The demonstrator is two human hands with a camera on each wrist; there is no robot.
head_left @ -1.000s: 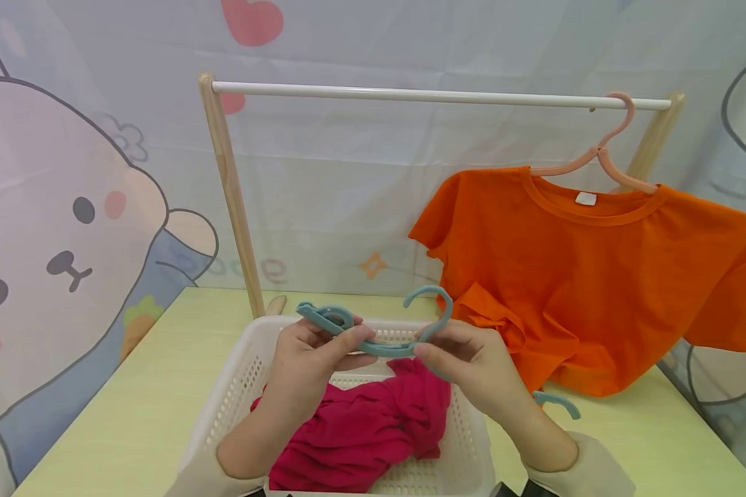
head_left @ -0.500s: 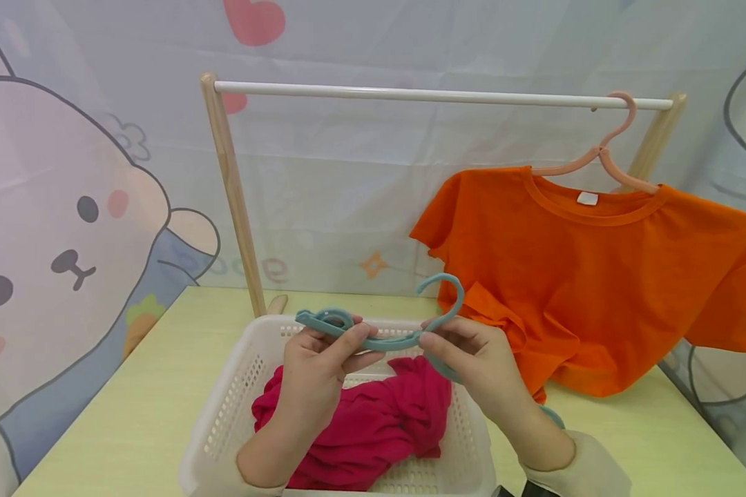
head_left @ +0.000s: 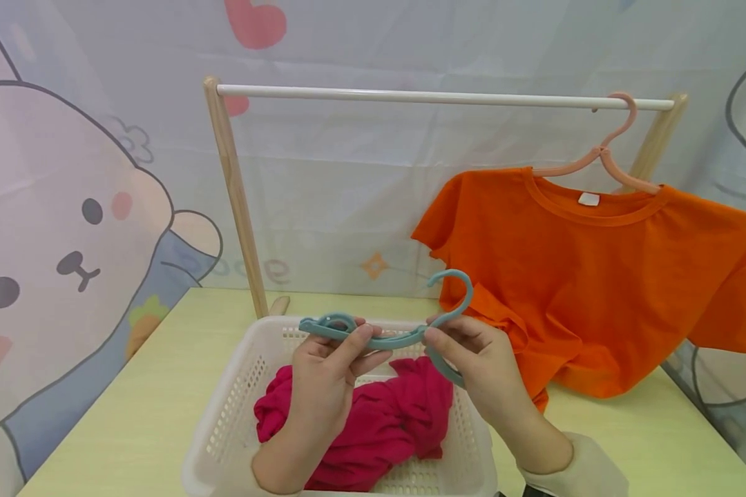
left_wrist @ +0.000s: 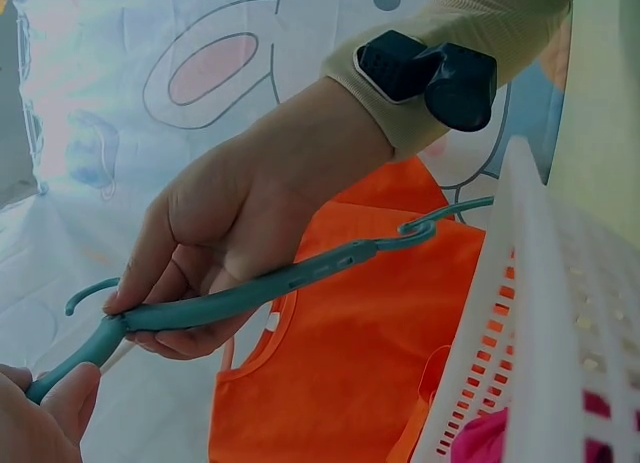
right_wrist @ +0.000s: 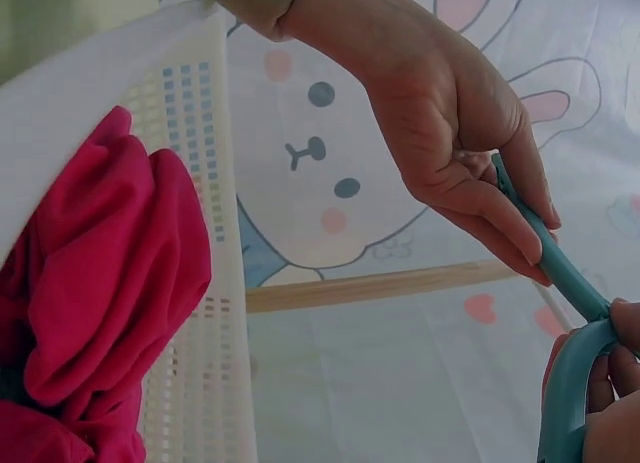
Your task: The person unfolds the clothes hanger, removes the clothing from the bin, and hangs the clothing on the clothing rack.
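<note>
My left hand [head_left: 326,386] pinches one arm of a blue folding hanger [head_left: 399,341] between thumb and fingers. The right hand [head_left: 485,369] grips the same hanger at its middle joint, just below the hook, and its other arm slants down beside those fingers. The hanger is held above a white basket [head_left: 220,407], where a crumpled magenta cloth garment [head_left: 379,428] lies. In the left wrist view my right hand [left_wrist: 235,218] shows at the joint. The right wrist view shows my left hand [right_wrist: 440,123] along the hanger's arm.
Behind the basket stands a garment rack with a white rail [head_left: 379,93] and wooden posts [head_left: 233,186]. An orange T-shirt [head_left: 572,276] hangs on a pink hanger [head_left: 603,152] at the right. A pale yellow table [head_left: 124,393] bears the basket.
Both hands have shifted slightly right with the blue hanger. Its hook has risen, and its left arm lies flatter. A blue piece on the table has passed out of sight behind the right forearm.
</note>
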